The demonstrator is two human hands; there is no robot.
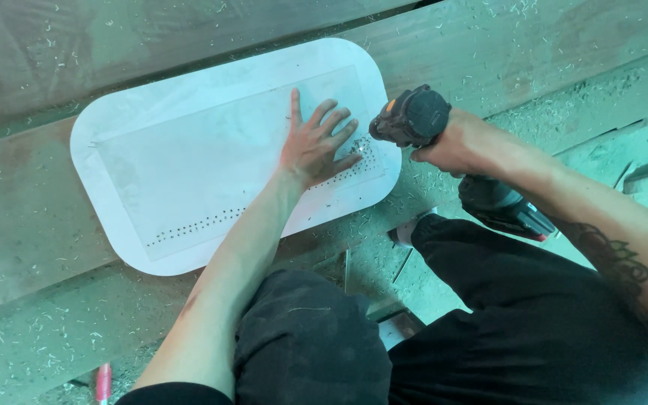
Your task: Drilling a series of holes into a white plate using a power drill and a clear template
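The left hand (315, 146) lies flat, fingers spread, pinning the white panel (189, 157) to the planks (31, 217) while the right hand (451, 142), fingers clamped, steadies the drill (414, 116) at its hole row.

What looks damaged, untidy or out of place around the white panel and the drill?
Nothing looks damaged. The white panel lies askew on the wooden planks, and shavings are scattered everywhere. The left hand presses it flat; the right hand holds the drill.
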